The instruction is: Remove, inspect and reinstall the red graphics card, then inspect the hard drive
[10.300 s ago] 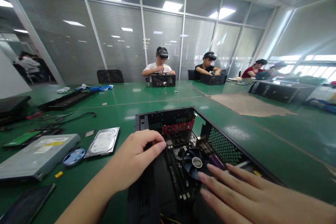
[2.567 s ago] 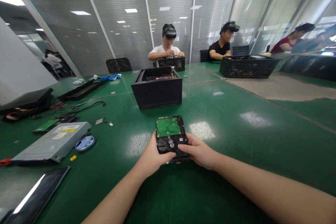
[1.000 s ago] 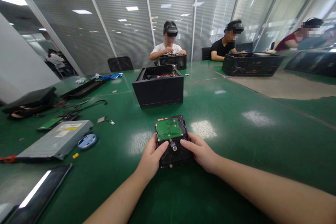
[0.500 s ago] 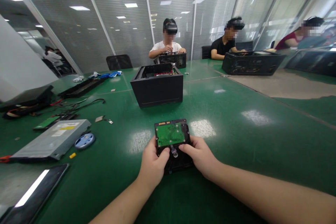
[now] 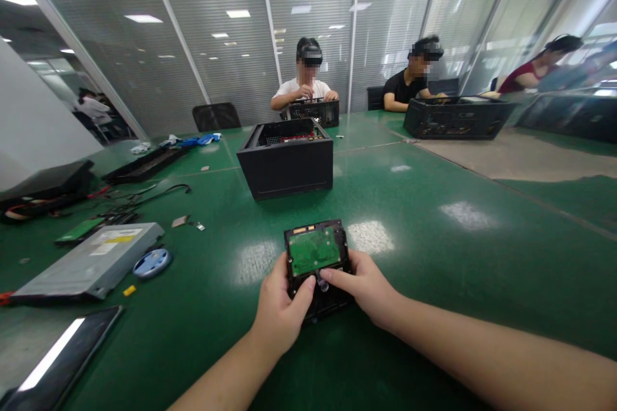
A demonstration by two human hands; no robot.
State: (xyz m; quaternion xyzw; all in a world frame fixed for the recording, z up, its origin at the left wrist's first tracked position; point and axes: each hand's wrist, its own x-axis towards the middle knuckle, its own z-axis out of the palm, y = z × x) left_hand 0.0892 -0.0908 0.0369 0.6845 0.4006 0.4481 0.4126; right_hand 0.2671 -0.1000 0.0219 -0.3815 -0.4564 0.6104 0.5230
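Observation:
Between both hands I hold a hard drive, with its green circuit board facing up and gold contacts along the far edge. My left hand grips its left side, the thumb lying on the dark lower part. From the right, my right hand grips the other side, its thumb pressed near the lower edge of the board. Both thumb tips are close to the round silver spindle part. The fingers beneath the drive are hidden. Beyond it stands an open black computer case.
On the left of the green table lie a silver optical drive, a blue round part, a small yellow piece, cables and a dark glossy panel. Across the table, several people sit by other cases.
My right thumb has slid left across the lower edge of the board, closer to my left thumb. The drive stays held in both hands. The view has shifted slightly.

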